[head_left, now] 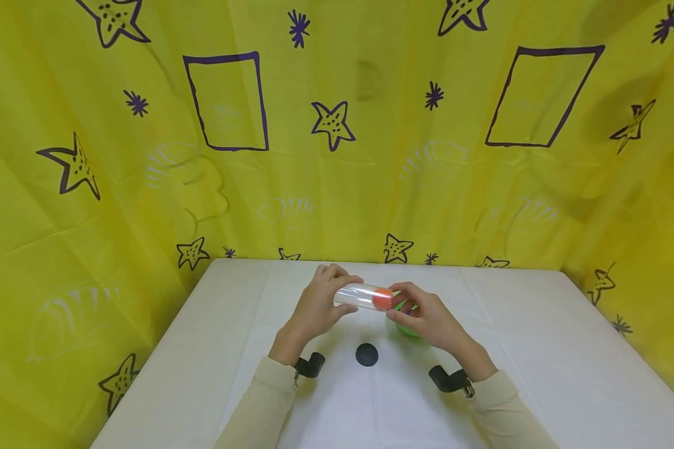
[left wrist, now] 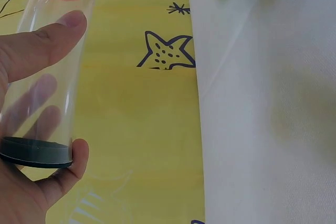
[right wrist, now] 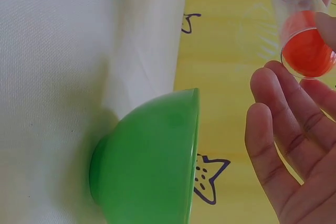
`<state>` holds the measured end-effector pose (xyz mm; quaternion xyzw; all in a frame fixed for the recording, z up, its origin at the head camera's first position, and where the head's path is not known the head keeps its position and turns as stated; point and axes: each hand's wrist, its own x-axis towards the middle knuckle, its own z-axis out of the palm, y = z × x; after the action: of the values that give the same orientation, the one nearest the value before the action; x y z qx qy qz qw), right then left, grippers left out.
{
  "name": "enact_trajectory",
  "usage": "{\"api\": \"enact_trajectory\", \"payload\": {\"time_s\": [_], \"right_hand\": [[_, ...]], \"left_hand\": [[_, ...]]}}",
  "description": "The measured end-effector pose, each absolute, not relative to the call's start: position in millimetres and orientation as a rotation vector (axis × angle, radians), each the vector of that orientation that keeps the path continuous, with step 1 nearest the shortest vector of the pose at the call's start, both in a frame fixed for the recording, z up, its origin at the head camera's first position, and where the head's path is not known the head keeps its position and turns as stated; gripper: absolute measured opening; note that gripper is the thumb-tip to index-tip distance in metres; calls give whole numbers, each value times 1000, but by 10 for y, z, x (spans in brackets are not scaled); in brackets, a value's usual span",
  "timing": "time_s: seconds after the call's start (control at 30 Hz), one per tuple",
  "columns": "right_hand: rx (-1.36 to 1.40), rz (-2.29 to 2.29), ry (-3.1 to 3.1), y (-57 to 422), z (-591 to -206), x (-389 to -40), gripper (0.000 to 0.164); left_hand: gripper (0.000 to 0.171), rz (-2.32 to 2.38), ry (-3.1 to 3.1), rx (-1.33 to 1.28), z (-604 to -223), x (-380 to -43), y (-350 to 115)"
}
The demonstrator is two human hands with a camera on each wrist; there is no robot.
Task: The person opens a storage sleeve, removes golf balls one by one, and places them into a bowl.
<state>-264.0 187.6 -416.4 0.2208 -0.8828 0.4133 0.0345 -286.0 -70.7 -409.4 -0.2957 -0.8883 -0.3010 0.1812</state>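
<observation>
My left hand point(head_left: 317, 305) grips a clear plastic tube point(head_left: 354, 294), held nearly level above the table. A dark cap point(left wrist: 37, 153) closes the tube's end near my left palm. Inside, at the opposite end, sits an orange ball point(right wrist: 308, 51), right by the rim. My right hand point(head_left: 429, 318) is cupped about that end, fingers loosely bent, with the thumb overlapping the tube's side and other fingertips close to the rim. Below and behind the right hand stands a green bowl point(right wrist: 152, 161), its inside largely hidden.
A round black cap point(head_left: 367, 354) lies on the white table point(head_left: 247, 399), between my forearms and nearer to me than the bowl. Yellow patterned curtain point(head_left: 337, 187) hangs behind the table and along its sides. Each wrist wears a black camera mount point(head_left: 446, 379).
</observation>
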Motion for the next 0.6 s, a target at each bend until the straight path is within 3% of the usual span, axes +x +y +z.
{"api": "enact_trajectory", "payload": {"time_s": [0.6], "right_hand": [[637, 1234, -2723, 1955, -4167, -2664, 41]], "left_hand": [[48, -880, -2512, -812, -4101, -2867, -736]]}}
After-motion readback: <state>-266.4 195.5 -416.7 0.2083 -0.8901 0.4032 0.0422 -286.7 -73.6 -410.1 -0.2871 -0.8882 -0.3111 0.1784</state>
